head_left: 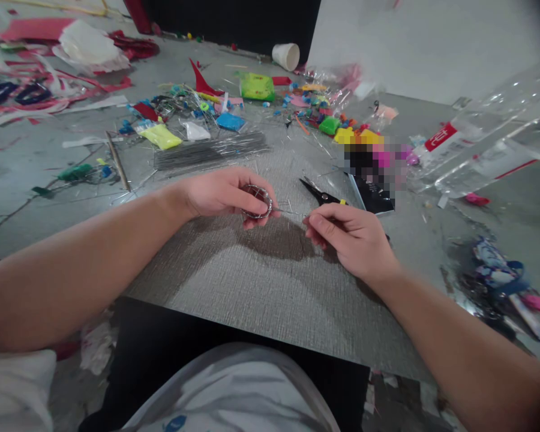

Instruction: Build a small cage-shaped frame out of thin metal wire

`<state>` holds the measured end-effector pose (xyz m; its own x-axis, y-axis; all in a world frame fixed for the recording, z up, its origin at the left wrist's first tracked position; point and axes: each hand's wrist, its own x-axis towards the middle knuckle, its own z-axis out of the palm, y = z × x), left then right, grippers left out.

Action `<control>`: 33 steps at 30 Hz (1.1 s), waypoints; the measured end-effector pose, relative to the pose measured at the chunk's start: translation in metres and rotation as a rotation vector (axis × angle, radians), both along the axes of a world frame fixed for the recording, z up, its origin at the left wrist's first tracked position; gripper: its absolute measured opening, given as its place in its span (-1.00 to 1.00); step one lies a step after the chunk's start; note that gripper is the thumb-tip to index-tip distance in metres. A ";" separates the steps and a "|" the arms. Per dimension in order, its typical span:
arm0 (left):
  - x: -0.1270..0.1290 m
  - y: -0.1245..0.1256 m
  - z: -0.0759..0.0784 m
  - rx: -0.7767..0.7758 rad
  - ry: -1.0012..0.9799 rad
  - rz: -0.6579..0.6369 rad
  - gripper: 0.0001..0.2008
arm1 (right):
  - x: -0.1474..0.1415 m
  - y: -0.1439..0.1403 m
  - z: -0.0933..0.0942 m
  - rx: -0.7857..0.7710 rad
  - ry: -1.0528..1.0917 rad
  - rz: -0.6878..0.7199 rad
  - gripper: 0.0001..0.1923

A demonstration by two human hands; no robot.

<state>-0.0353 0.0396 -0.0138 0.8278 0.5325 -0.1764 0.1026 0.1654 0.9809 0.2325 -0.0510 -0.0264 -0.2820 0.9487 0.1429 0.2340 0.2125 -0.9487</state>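
Note:
Between the thumb and fingers of my left hand point(229, 195) is a small round ring of twisted wire point(268, 197), partly hidden by the thumb. A thin wire tail point(290, 211) runs from it to the right. My right hand point(348, 234) pinches the far end of that tail, its fingertips closed together. Both hands are just above the grey textured tabletop point(252, 294). Behind the right hand lie black-handled pliers or snips point(319, 193), partly covered by the fingers. Beyond the left hand rests a bundle of straight thin wires point(211, 150).
Clear plastic bottles point(472, 144) lean in at the right, beside a dark flat device point(372, 191). Bags of coloured clay point(162, 136) and small coloured bits spread across the back. A white cup point(286, 56) lies on its side. A thin stick point(117, 161) is at left.

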 end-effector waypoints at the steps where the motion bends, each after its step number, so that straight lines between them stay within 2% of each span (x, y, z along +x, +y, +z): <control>1: 0.000 0.001 -0.001 0.020 0.010 0.005 -0.86 | 0.000 0.000 0.000 0.015 -0.006 -0.005 -0.78; 10: 0.005 -0.003 0.003 0.059 0.056 0.036 -0.84 | 0.000 -0.003 0.000 0.160 -0.146 -0.087 -0.81; 17: 0.009 -0.003 -0.002 0.184 0.096 0.133 -0.86 | -0.001 -0.004 0.002 0.230 -0.212 -0.151 -0.85; 21: 0.009 -0.003 -0.002 0.191 0.072 0.197 -0.88 | -0.001 -0.002 0.002 0.310 -0.185 -0.243 -0.98; 28: 0.010 -0.005 0.003 0.240 0.090 0.246 -0.92 | 0.000 0.001 -0.005 0.354 -0.096 -0.295 -0.87; 33: 0.009 -0.004 0.001 0.277 0.096 0.216 -0.88 | 0.000 0.001 -0.004 0.336 -0.096 -0.289 -0.91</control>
<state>-0.0259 0.0359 -0.0124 0.6776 0.7319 -0.0722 0.1880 -0.0775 0.9791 0.2323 -0.0495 -0.0307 -0.0397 0.8959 0.4425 0.4129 0.4180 -0.8092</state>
